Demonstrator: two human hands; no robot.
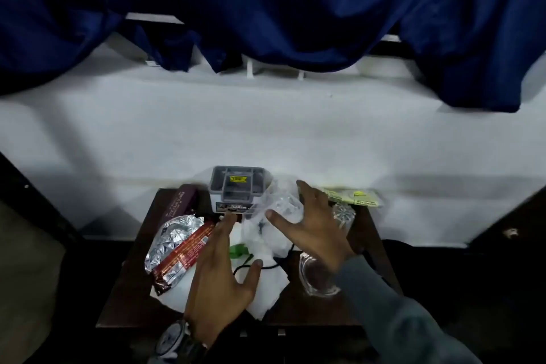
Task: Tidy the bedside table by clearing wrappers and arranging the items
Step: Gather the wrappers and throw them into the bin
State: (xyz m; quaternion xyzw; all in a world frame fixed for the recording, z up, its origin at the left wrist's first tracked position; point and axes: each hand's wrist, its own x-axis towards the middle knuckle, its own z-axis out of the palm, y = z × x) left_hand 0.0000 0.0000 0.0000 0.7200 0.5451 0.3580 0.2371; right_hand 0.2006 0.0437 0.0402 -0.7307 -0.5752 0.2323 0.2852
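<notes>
Hands both out over the middle of the table, fingers straight and spread, gripping nothing. Left hand low over the white paper, just beside the foil wrapper on the table's left. Right hand at the clear plastic bag, thumb and forefinger either side of it; touching or just short of it, hard to say through the blur.

Looks like the wrapper-clearing step, barely begun: litter heaped mid-table, nothing gathered yet. Behind the heap, a grey box and a dark carton. At the back right, a yellow-green packet. Close under the right forearm, a glass.

Next, probably: close on bag and paper together, lift clear of the black cable running through the heap, and mind the glass near the sleeve.
</notes>
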